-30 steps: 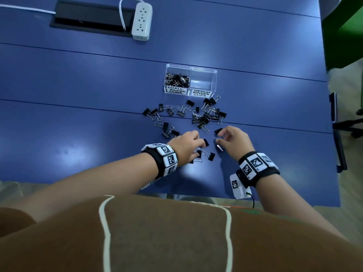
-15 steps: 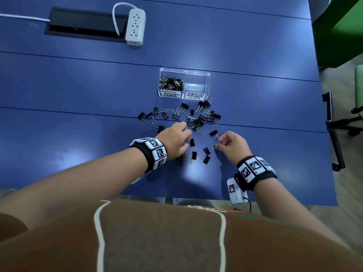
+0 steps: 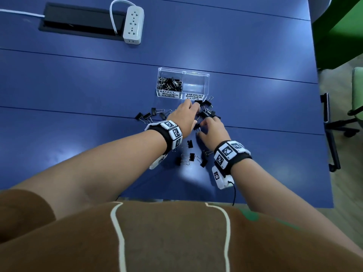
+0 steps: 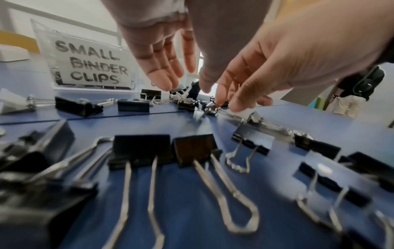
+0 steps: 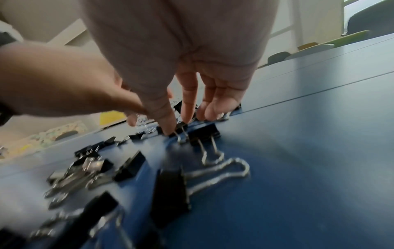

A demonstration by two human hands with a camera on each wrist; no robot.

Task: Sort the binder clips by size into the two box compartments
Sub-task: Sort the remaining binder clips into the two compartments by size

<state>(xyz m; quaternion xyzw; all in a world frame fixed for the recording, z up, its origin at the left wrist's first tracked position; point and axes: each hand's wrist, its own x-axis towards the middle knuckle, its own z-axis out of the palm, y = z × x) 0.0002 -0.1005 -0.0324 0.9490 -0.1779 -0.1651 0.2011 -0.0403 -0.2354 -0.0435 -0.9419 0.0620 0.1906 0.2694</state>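
A clear two-compartment box (image 3: 206, 83) stands on the blue table; the left part, labelled SMALL BINDER CLIPS (image 4: 91, 64), holds several clips and the right part, labelled MEDIUM, looks empty. Black binder clips (image 3: 206, 113) lie heaped just in front of it, more (image 3: 146, 115) to the left and several (image 3: 188, 160) nearer me. My left hand (image 3: 191, 107) hovers over the heap with straight fingers (image 4: 164, 79), holding nothing. My right hand (image 3: 204, 124) reaches beside it, thumb and forefinger pinching a small binder clip (image 5: 181, 128).
A white power strip (image 3: 133, 25) and a black cable tray (image 3: 78, 20) lie at the table's far left. The table's right edge (image 3: 322, 134) is close, with chairs (image 3: 357, 91) beyond it. Another person (image 4: 351, 94) stands in the background.
Both hands have moved forward from the nearer loose clips to the heap right in front of the box. The left hand's fingers have straightened.
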